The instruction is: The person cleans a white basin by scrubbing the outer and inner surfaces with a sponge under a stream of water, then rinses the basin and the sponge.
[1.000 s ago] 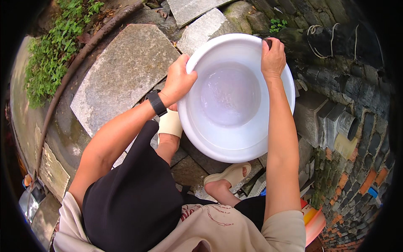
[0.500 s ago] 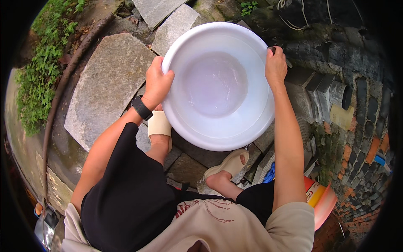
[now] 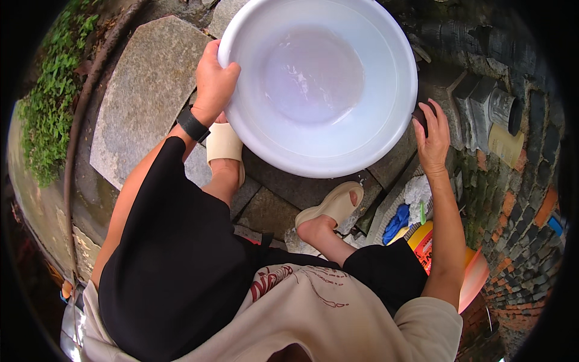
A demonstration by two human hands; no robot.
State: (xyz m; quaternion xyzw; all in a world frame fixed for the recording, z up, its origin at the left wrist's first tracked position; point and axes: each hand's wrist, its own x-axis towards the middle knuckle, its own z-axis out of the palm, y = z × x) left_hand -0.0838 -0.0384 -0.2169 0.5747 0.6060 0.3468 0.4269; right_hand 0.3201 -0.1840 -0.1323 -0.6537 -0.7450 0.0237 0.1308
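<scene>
A large round white plastic basin (image 3: 316,151) is in front of me, its inside facing up. Pale glints show on its bottom, and a faint line runs around the inner wall. My left hand (image 3: 216,84) grips the rim at the left, thumb over the edge. Beside the right rim is my right hand (image 3: 433,137), fingers curled around a small dark object (image 3: 421,117) whose kind I cannot make out. Whether that hand touches the rim is unclear.
Stone slabs (image 3: 148,96) pave the ground under my feet in beige slides (image 3: 338,202). Green plants (image 3: 54,114) and a long dark pipe (image 3: 77,133) run along the left. At right are a brick wall (image 3: 531,241), grey containers (image 3: 503,108), a blue cloth (image 3: 397,223) and a pink-orange bucket (image 3: 474,280).
The basin has moved farther away, its top edge now out of frame. My right hand has come off the far right rim and dropped nearer, with the dark object in it.
</scene>
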